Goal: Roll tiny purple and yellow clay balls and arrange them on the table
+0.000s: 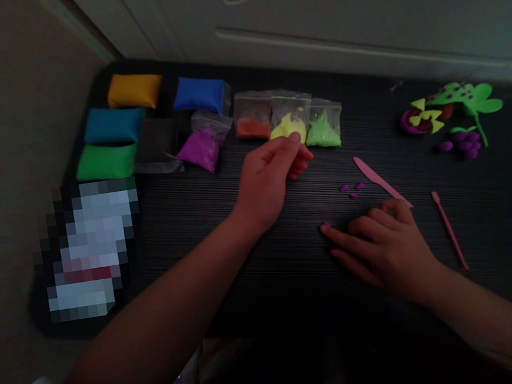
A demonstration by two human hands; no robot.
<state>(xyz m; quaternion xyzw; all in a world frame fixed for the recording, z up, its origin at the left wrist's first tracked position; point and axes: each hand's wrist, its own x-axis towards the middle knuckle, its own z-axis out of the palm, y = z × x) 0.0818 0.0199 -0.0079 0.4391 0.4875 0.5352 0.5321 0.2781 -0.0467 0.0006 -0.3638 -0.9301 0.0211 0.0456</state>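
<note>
Head view: the right hand (392,247), fingers spread and gripping nothing, has a fingertip at a purple bit (327,224), left of and nearer than three loose bits (360,186). The left hand (263,178) curls by the yellow bag (289,110); I cannot tell whether it pinches anything. Light, even pressure should best keep the shape.

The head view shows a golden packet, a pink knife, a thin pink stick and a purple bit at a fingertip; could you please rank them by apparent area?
1. Golden packet
2. Pink knife
3. Thin pink stick, similarly long but narrower
4. Purple bit, at a fingertip of the right hand
</note>
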